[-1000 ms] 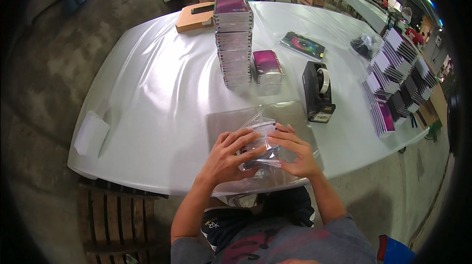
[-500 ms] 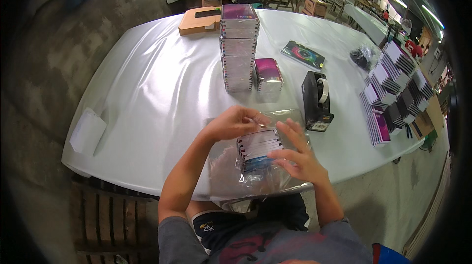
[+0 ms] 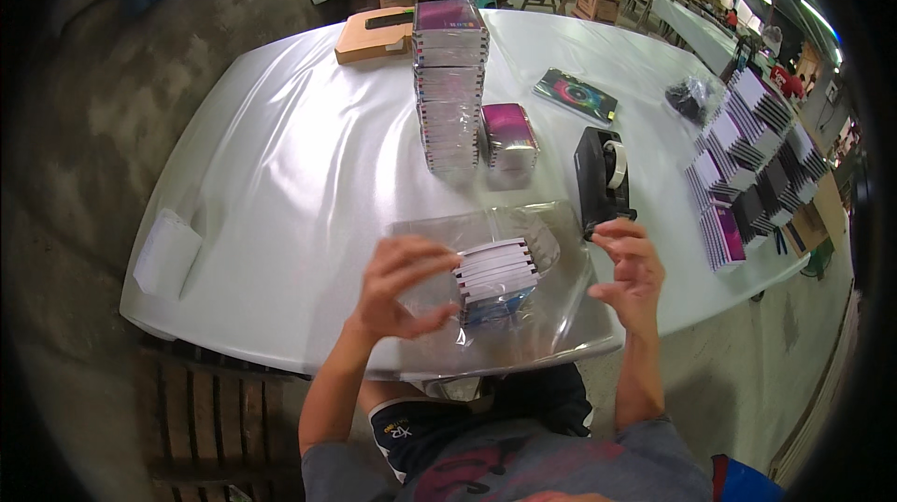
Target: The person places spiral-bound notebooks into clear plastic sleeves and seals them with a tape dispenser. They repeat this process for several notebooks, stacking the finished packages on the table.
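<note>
A small stack of white-edged booklets (image 3: 495, 270), partly covered by clear plastic film, rests on a larger sheet of clear plastic (image 3: 561, 334) near the table's front edge. At the stack's left side my left hand (image 3: 397, 287) is open, its thumb and fingers spread apart around that end. Off to the right, my right hand (image 3: 633, 276) is also open, fingertips by the front end of the black tape dispenser (image 3: 590, 182). Whether those fingertips touch the dispenser or the tape, I cannot tell. A roll of tape (image 3: 614, 165) sits in the dispenser.
Behind the stack stands a tall pile of wrapped booklets (image 3: 450, 91), with a shorter purple-topped pile (image 3: 509, 137) beside it. A cardboard box (image 3: 369, 36), a dark booklet (image 3: 576, 95), several booklet stacks (image 3: 747, 170) at right, and white paper (image 3: 168, 251) at left share the table.
My right hand has left the stack and moved right to the tape dispenser. My left hand has come down from above the stack to its left side, and its fingers have spread.
</note>
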`<state>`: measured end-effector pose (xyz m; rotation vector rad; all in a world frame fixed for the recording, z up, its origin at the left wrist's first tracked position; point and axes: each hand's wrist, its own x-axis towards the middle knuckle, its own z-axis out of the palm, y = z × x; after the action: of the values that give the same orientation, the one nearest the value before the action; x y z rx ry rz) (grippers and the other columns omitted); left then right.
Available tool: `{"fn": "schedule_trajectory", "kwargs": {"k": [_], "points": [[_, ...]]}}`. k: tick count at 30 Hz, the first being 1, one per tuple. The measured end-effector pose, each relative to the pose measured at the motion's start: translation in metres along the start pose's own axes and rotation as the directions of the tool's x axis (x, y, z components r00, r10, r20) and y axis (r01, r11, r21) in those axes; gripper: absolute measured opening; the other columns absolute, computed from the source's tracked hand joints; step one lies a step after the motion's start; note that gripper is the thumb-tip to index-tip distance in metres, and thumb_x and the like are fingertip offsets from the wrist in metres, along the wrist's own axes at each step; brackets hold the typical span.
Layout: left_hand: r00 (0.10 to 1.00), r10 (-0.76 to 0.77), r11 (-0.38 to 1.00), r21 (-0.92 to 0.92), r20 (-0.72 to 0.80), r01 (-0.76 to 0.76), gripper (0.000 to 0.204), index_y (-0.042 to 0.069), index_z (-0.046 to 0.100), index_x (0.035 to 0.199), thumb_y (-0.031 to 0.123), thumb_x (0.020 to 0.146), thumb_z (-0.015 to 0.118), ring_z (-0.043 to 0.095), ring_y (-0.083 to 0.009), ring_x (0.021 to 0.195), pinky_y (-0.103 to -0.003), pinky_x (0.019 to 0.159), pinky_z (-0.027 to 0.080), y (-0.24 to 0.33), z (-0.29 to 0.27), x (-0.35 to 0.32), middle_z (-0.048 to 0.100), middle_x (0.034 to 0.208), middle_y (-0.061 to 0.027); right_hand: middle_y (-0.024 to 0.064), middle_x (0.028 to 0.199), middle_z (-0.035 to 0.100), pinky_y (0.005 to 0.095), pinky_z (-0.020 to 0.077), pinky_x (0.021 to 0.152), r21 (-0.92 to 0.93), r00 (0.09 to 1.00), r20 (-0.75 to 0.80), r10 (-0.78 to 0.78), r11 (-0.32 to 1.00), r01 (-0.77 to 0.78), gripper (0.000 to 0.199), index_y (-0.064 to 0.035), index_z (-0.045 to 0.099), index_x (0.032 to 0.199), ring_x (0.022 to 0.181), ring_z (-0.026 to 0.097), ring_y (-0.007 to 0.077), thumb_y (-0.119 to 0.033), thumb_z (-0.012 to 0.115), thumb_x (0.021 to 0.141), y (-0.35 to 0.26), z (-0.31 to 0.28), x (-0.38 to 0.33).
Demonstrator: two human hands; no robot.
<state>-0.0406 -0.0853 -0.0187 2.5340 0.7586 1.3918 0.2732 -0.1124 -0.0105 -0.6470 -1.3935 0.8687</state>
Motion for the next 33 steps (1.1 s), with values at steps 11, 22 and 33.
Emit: {"fn": "schedule_trajectory", "kwargs": {"k": [11, 22, 33], "points": [[0.945, -0.069, 0.99, 0.094, -0.321, 0.104, 0.081, 0.01, 0.051, 0.125, 0.033, 0.057, 0.088, 0.05, -0.0266, 0.113, -0.039, 0.091, 0.039, 0.011, 0.035, -0.038, 0.055, 0.117, -0.0104, 0.0107, 0.136, 0.05, 0.035, 0.0316, 0.108, -0.104, 0.986, 0.052, 0.16, 0.983, -0.154, 0.072, -0.005, 0.05, 0.131, 0.13, 0.042, 0.0201, -0.01, 0.082, 0.067, 0.037, 0.016, -0.027], [0.97, -0.109, 0.987, 0.138, 0.218, 0.08, 0.068, 0.028, 0.061, 0.12, 0.018, 0.056, 0.083, 0.05, -0.0211, 0.119, -0.037, 0.092, 0.037, 0.022, 0.035, -0.013, 0.055, 0.127, 0.0016, 0.0108, 0.127, 0.058, 0.039, 0.0309, 0.109, -0.325, 0.949, 0.294, 0.112, 0.946, -0.011, 0.057, -0.0067, 0.061, 0.12, 0.125, 0.049, 0.0257, 0.001, 0.076, 0.066, 0.035, 0.032, -0.021], [0.955, -0.019, 0.997, -0.064, 0.296, 0.039, 0.069, 0.028, 0.055, 0.127, 0.022, 0.062, 0.077, 0.045, -0.027, 0.125, -0.044, 0.094, 0.038, 0.018, 0.021, -0.001, 0.049, 0.133, -0.0064, -0.0024, 0.12, 0.062, 0.0477, 0.0128, 0.115, -0.52, 0.827, 0.56, 0.053, 0.799, 0.301, 0.051, -0.0185, 0.065, 0.114, 0.12, 0.053, 0.0164, -0.001, 0.074, 0.067, 0.028, 0.033, 0.006]]}}
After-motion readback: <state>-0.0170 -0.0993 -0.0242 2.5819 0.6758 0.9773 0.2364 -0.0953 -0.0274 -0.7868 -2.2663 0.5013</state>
